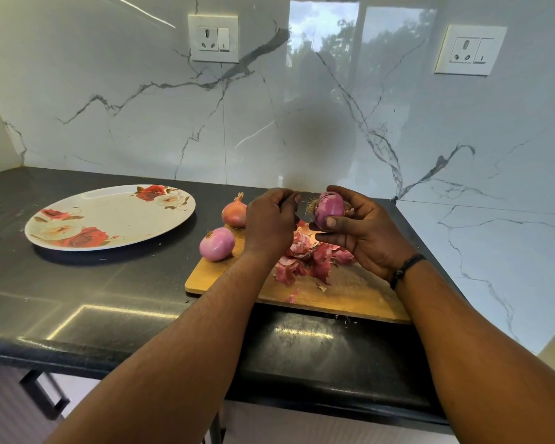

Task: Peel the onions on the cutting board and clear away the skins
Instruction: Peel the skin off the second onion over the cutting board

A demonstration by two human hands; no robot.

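We hold a purple onion (329, 210) up in our right hand (362, 233), above the wooden cutting board (350, 294). Our left hand (269, 224) is curled up just beside it, and we cannot tell if it holds anything. A pile of red skins (308, 259) lies on the board. A peeled onion (217, 244) and an unpeeled onion (234, 213) sit at the board's left end. A plate with roses (109, 217) sits on the black counter (77, 293).
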